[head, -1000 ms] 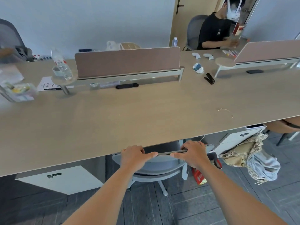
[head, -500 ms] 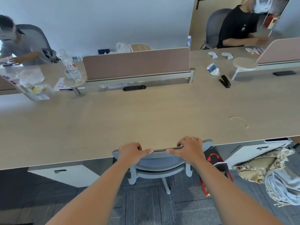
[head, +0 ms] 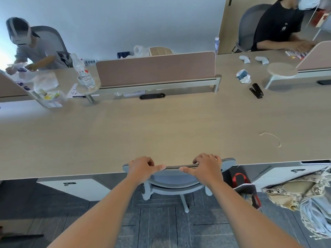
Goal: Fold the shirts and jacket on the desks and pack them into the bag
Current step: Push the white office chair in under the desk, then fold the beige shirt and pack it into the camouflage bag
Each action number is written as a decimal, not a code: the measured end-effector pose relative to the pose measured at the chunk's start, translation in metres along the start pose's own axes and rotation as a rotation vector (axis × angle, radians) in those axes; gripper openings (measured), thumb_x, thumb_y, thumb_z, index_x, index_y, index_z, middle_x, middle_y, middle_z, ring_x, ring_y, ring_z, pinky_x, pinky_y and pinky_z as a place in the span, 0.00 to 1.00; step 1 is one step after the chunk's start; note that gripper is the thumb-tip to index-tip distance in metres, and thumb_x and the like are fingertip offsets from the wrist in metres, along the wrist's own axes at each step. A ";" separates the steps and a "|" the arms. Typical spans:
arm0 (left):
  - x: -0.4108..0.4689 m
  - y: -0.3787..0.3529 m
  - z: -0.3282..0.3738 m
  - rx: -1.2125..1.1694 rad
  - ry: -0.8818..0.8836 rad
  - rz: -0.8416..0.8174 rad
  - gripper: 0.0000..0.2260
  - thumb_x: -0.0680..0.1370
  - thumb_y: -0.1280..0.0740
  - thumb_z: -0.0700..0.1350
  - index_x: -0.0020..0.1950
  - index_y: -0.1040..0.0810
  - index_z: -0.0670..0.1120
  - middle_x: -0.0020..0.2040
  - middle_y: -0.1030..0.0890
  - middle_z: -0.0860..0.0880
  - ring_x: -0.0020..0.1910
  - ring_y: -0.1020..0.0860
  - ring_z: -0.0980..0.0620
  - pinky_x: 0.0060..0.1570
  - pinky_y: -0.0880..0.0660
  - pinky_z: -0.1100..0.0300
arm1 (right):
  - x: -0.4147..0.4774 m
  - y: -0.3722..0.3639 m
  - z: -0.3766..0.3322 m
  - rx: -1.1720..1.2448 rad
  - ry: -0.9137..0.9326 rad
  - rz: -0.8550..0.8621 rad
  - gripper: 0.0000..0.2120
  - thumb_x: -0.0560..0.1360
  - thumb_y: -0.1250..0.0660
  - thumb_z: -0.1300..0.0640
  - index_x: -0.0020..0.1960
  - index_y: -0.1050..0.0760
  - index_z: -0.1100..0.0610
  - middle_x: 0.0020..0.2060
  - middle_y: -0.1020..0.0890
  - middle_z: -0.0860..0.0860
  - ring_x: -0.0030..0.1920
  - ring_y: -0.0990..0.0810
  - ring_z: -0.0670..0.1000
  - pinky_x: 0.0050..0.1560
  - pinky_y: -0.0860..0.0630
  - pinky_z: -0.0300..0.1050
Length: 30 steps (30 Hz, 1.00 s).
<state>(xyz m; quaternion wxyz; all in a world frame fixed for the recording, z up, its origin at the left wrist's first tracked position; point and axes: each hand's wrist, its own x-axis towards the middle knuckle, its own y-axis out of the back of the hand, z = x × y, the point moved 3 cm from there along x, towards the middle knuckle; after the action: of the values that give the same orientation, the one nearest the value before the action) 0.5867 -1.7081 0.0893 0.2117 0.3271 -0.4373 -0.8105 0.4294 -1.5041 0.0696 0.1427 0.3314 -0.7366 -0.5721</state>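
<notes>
My left hand (head: 142, 168) and my right hand (head: 207, 167) both grip the top edge of a grey office chair's backrest (head: 174, 179), which stands tucked against the front edge of the long wooden desk (head: 161, 133). A heap of clothes lies low at the right: a camouflage jacket (head: 293, 192) with a pale grey-blue shirt (head: 315, 213) under it. Between the chair and the heap stands a dark bag with red handles (head: 240, 181), partly hidden by my right forearm.
On the desk are a brown divider panel (head: 155, 68), a water bottle (head: 83, 72), a black stapler (head: 256, 90), a crumpled wrapper (head: 243, 76) and a loose string (head: 272, 137). Two people sit at the far side. White drawer cabinets (head: 75, 187) stand under the desk.
The chair has slid further in under the desk with both hands on its backrest. My view has shifted left, bringing the person at the far left into sight.
</notes>
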 end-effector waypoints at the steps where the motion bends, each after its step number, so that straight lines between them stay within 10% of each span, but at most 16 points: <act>1: 0.000 0.000 0.000 0.003 -0.002 0.000 0.27 0.69 0.35 0.75 0.42 0.23 0.50 0.35 0.22 0.55 0.43 0.23 0.53 0.58 0.31 0.53 | 0.000 0.000 0.000 -0.002 -0.005 -0.006 0.45 0.58 0.54 0.12 0.50 0.21 0.45 0.52 0.22 0.40 0.60 0.28 0.49 0.70 0.43 0.56; 9: -0.012 0.002 0.008 0.087 -0.012 -0.060 0.28 0.71 0.39 0.75 0.45 0.23 0.50 0.37 0.19 0.52 0.44 0.23 0.52 0.56 0.31 0.52 | -0.005 0.006 0.001 -0.043 -0.011 -0.098 0.47 0.59 0.55 0.13 0.53 0.20 0.46 0.54 0.22 0.44 0.61 0.28 0.51 0.69 0.41 0.56; 14: -0.043 0.011 0.019 -0.075 0.009 -0.078 0.18 0.79 0.37 0.61 0.58 0.23 0.47 0.49 0.19 0.49 0.41 0.21 0.49 0.36 0.29 0.58 | -0.020 0.029 -0.008 0.010 -0.009 -0.118 0.38 0.70 0.47 0.21 0.61 0.22 0.50 0.56 0.20 0.49 0.60 0.25 0.54 0.68 0.36 0.56; 22: -0.115 0.076 0.008 -0.220 -0.007 0.226 0.15 0.80 0.37 0.57 0.61 0.22 0.49 0.60 0.21 0.54 0.57 0.24 0.53 0.53 0.28 0.57 | -0.051 0.070 -0.079 0.232 0.152 -0.023 0.24 0.78 0.38 0.37 0.64 0.24 0.54 0.60 0.21 0.50 0.61 0.26 0.52 0.59 0.28 0.49; 30: -0.222 0.126 -0.074 -0.404 0.065 0.426 0.11 0.80 0.35 0.55 0.56 0.20 0.50 0.52 0.19 0.54 0.52 0.23 0.55 0.49 0.27 0.59 | -0.115 0.086 -0.218 0.314 0.424 0.014 0.20 0.79 0.36 0.41 0.62 0.24 0.55 0.59 0.21 0.50 0.60 0.24 0.50 0.59 0.28 0.48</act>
<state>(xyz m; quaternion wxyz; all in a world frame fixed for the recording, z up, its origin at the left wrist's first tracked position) 0.8012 -1.6768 0.2428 0.4517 0.2051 -0.3190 -0.8076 0.6154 -1.5820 0.2358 0.2445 0.4568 -0.7724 -0.3674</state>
